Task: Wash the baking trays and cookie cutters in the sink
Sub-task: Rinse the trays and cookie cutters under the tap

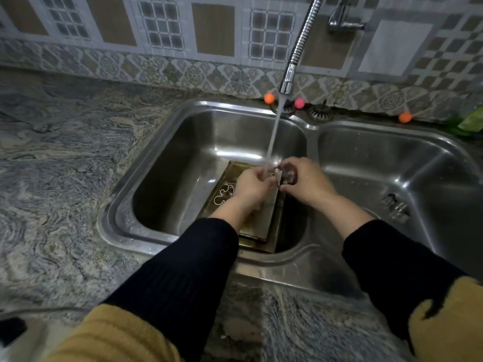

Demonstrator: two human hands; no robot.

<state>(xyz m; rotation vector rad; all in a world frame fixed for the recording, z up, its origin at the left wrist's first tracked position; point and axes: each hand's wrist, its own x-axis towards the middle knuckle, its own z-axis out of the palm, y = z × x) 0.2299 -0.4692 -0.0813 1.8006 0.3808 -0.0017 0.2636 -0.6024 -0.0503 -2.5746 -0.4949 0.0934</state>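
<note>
Cookie cutter in hand (285, 176): a small metal cutter, held directly under the tap's stream, above the left basin of the sink; its shape is too blurred to tell.
Right hand (304, 180): fingers curled round the cutter, gripping it from the right side.
Left hand (252, 185): fingers bent, meeting the cutter from the left under the water; it looks to be rubbing or pinching its edge, though the exact hold is blurred.
Water (273, 137): running in a steady stream from the tap (287, 79) onto the cutter and fingers.
Baking trays (261, 218): dark, stacked flat on the floor of the left basin, right below the hands and partly hidden by the left arm.
Second cutter (223, 195): a figure-shaped outline lying on the top tray, just left of the left wrist.
Sink (167, 126): double steel basin; the right basin shows nothing of the task's things.
Progress: early to middle, by my judgement. One cutter is being rinsed; the figure-shaped cutter and the trays below appear not yet washed. No washed pieces are seen set aside anywhere.
</note>
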